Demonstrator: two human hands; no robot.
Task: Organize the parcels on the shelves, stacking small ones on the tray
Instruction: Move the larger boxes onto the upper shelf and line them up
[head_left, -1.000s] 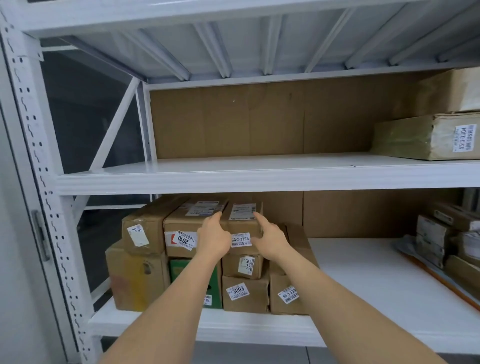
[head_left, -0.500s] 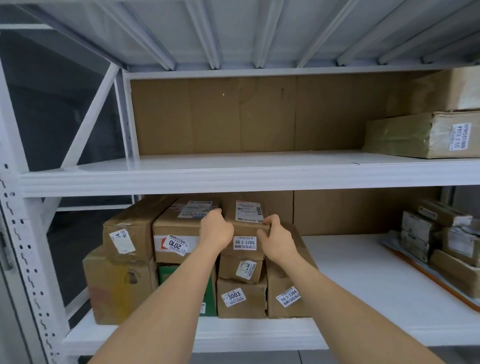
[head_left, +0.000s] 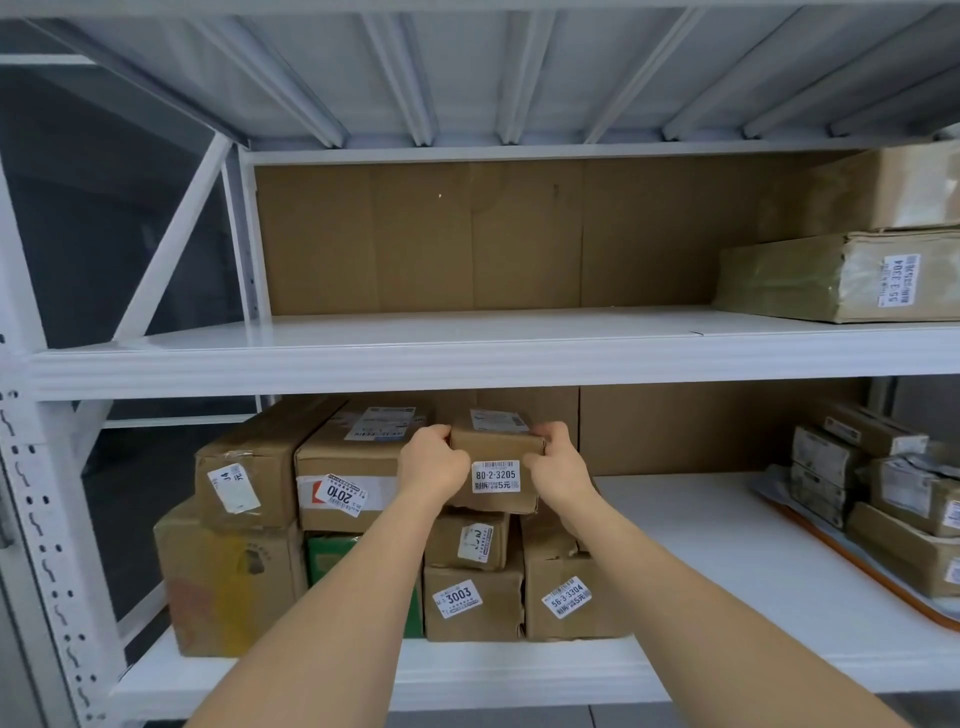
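Note:
A small brown parcel (head_left: 496, 467) labelled 80-2-3205 sits atop a stack on the lower shelf (head_left: 701, 597). My left hand (head_left: 431, 465) grips its left end and my right hand (head_left: 558, 465) grips its right end, fingers curled over the top edge. Under it are a smaller parcel (head_left: 470, 540) and a box labelled 3003 (head_left: 472, 603). An orange-rimmed tray (head_left: 852, 561) at the far right of the same shelf carries several small parcels (head_left: 826, 467).
Larger boxes stand left of the stack: one labelled 2010 (head_left: 348, 467), a long one (head_left: 244, 467), a green one (head_left: 332, 561). A box labelled 56-3-3304 (head_left: 566, 597) is on the right. Two flat parcels (head_left: 841, 275) lie on the upper shelf's right.
Both hands have curled tighter round the ends of the top parcel, and it has come slightly forward. The view has shifted closer and to the left.

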